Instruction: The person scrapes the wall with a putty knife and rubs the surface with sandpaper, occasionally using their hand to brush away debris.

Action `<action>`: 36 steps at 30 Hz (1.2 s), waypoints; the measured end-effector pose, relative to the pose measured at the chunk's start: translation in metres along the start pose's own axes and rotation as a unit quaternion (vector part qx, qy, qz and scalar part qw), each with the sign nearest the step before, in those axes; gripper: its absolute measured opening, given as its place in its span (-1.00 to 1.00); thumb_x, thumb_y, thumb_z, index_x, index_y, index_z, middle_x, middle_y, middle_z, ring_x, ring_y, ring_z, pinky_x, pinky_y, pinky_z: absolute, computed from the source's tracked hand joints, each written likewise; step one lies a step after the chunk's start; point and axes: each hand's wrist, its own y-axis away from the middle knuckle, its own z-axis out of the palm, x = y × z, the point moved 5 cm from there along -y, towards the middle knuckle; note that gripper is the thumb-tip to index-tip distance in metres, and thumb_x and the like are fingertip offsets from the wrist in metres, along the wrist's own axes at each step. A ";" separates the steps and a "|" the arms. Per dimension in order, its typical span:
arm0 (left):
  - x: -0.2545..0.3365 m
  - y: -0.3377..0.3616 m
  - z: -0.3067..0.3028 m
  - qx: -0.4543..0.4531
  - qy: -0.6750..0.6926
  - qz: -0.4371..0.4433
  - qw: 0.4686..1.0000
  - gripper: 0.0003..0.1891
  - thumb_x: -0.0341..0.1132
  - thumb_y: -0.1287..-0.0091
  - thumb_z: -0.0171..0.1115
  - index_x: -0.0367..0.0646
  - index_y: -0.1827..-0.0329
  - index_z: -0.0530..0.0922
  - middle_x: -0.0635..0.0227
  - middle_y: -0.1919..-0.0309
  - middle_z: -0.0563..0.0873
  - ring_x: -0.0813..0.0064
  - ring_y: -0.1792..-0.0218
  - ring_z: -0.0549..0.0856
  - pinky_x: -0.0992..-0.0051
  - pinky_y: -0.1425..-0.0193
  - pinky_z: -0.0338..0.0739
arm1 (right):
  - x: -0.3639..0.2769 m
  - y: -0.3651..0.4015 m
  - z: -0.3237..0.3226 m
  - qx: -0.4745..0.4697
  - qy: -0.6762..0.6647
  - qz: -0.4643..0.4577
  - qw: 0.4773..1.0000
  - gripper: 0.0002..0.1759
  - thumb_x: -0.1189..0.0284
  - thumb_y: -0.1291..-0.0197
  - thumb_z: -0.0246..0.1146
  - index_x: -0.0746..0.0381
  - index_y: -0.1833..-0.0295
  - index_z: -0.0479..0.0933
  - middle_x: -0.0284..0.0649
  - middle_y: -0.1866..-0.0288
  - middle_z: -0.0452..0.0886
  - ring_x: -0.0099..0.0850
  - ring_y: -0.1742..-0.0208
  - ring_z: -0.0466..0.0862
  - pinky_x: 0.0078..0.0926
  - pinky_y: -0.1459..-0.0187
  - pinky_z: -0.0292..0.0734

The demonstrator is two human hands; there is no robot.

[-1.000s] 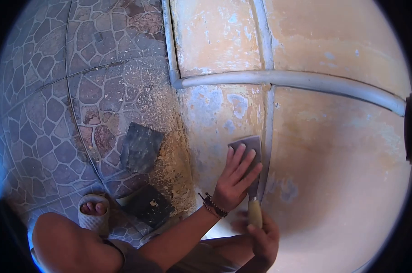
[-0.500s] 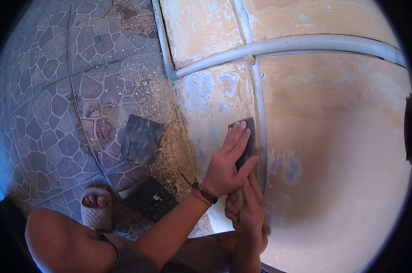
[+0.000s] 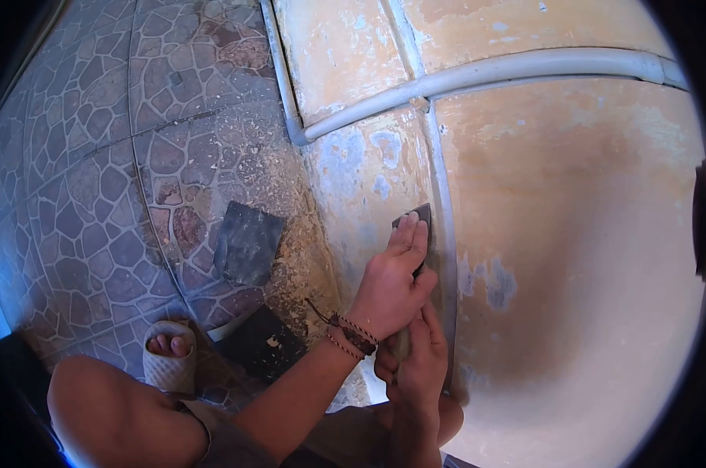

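A scraper with a dark flat blade (image 3: 424,213) lies against the peeling wall (image 3: 361,222), just left of a vertical raised strip (image 3: 439,168). My left hand (image 3: 392,285), with braided bracelets at the wrist, presses its fingers along the blade, with the thumb bent at the side. Below it, my right hand (image 3: 422,355) is wrapped around the handle, which my fingers mostly hide. Bluish bare patches show on the wall where the yellowish paint is gone.
A grey pipe (image 3: 525,64) runs across the wall above my hands. Paint flakes (image 3: 290,265) litter the stone-patterned floor (image 3: 95,203) along the wall. Two dark sheets lie there, one farther (image 3: 248,243) and one nearer (image 3: 261,343), close to my sandalled foot (image 3: 170,355).
My left hand has rotated slightly and covers more of the blade. Both hands remain on the scraper, and the view has shifted a little.
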 end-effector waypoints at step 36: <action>-0.002 0.009 -0.006 0.010 0.022 -0.045 0.999 -0.45 -0.41 -0.04 0.20 -0.40 -0.17 0.44 -0.19 -0.17 0.46 0.12 -0.23 0.48 0.44 -0.26 0.39 | 0.011 -0.001 0.003 -0.037 -0.034 -0.008 0.999 -0.77 0.31 -0.38 -0.07 0.10 -0.06 0.35 -0.34 0.55 0.37 -0.65 0.78 0.22 -0.72 0.81 0.00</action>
